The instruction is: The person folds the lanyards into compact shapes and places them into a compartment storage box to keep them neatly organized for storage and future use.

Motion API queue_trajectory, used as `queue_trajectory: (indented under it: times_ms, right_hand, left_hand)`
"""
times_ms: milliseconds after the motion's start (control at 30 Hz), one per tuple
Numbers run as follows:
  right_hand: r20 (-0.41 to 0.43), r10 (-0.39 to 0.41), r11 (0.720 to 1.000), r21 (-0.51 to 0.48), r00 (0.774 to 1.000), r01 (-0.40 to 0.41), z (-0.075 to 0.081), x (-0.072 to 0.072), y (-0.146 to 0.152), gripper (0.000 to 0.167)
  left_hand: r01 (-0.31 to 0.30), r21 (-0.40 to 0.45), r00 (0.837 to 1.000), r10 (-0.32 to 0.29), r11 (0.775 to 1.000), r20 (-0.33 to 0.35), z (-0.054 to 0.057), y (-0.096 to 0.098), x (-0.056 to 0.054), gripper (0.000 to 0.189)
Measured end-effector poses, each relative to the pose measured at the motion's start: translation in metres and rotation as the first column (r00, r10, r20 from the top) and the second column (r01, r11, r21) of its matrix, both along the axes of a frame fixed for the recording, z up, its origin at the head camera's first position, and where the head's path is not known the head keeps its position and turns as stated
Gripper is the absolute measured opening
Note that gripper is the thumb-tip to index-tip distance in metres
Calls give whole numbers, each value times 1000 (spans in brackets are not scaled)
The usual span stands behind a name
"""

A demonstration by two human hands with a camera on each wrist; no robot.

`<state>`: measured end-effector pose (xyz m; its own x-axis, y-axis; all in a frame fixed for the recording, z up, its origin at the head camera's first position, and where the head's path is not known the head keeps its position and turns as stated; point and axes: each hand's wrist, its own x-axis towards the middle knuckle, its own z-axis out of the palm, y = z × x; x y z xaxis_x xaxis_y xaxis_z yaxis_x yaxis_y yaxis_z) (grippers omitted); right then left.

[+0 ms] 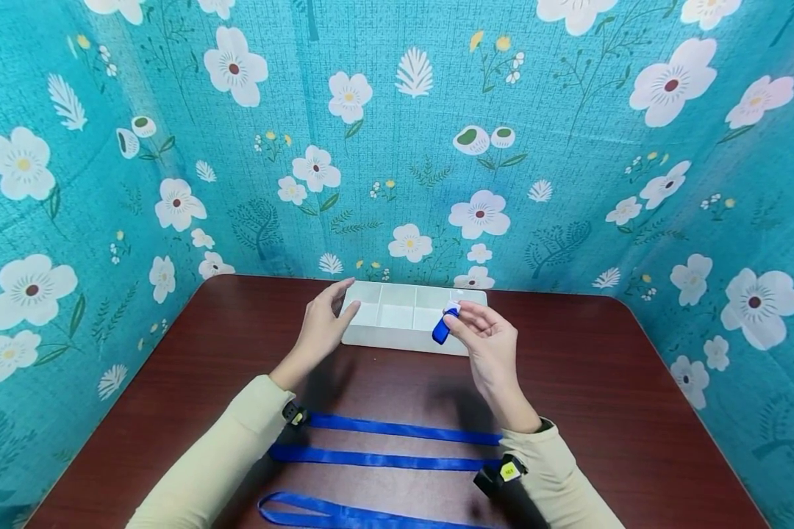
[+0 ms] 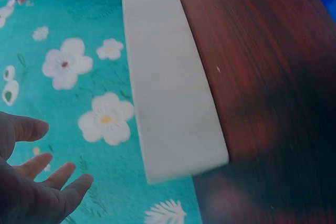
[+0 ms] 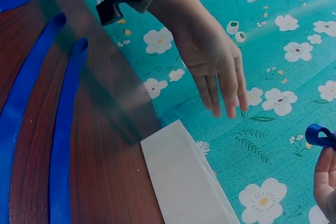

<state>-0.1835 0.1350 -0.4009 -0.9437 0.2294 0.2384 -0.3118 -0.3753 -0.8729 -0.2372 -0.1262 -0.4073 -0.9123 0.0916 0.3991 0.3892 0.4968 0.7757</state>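
Loop of glossy blue ribbon with a white end (image 1: 441, 330) is clamped between the thumb and fingers of our right hand (image 1: 492, 349). Near these fingertips stands a white, rectangular, compartmented tray (image 1: 390, 336). At its left end we hold our left hand (image 1: 319, 323) with fingers spread, apart from the tray. Nearer us than all fingertips, flat blue ribbon straps (image 1: 403, 428) lie on the dark reddish-brown, wood-grained table (image 1: 589, 367).

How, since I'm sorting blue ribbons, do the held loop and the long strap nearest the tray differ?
The loop is pinched in the right grip; the strap lies on the table. The loop is short and curled round; the strap is far longer and nearly straight. Both are blue.
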Motion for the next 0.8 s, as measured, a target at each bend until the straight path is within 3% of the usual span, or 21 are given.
queue_trajectory:
  times_ms: [267, 533, 667, 800]
  right_hand:
    - [6, -13, 1000, 12, 1000, 13, -1, 0, 0, 35]
    - [6, -16, 1000, 6, 1000, 16, -6, -1, 3, 33]
    - [16, -12, 1000, 3, 1000, 12, -6, -1, 5, 34]
    - [37, -10, 999, 35, 999, 9, -7, 0, 9, 42]
  left_hand:
    - [-44, -24, 996, 46, 999, 83, -12, -13, -21, 45]
    - [-64, -22, 981, 67, 998, 182, -28, -22, -36, 49]
    - [-68, -43, 966, 76, 997, 247, -34, -24, -44, 51]
    - [-47, -51, 940, 62, 998, 337, -37, -23, -53, 54]
